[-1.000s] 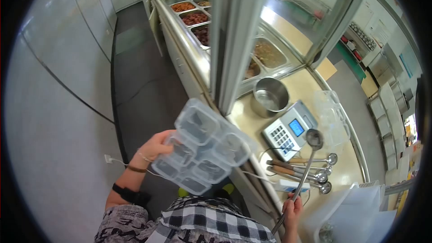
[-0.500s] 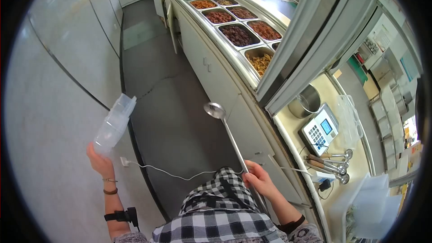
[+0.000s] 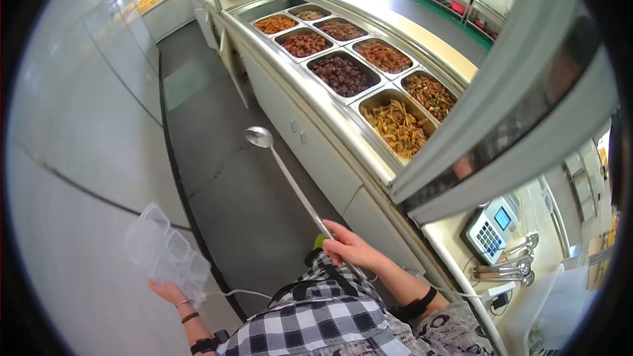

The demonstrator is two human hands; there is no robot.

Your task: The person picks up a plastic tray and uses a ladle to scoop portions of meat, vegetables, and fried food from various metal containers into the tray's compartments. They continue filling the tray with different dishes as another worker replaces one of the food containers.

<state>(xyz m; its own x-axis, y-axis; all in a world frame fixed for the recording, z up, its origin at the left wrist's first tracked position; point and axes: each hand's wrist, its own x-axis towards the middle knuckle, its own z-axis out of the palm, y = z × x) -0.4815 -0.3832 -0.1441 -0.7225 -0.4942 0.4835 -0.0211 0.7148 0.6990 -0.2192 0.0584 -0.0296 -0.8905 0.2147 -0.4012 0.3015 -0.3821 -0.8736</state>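
Nearest the wearer, the left hand (image 3: 170, 291) is gripping a clear compartment tray (image 3: 155, 234), its long axis leaning toward 11 o'clock. The right hand (image 3: 349, 248), the nearer one to the serving bench (image 3: 290, 66), is grasping a ladle (image 3: 258, 136) whose shaft is pointing toward 11 o'clock. Beyond, the closest food pan (image 3: 381, 97) is lying at 1 o'clock from that hand.

Food pans (image 3: 341, 74) sit in the counter (image 3: 264, 50), right of the floor aisle (image 3: 221, 138).
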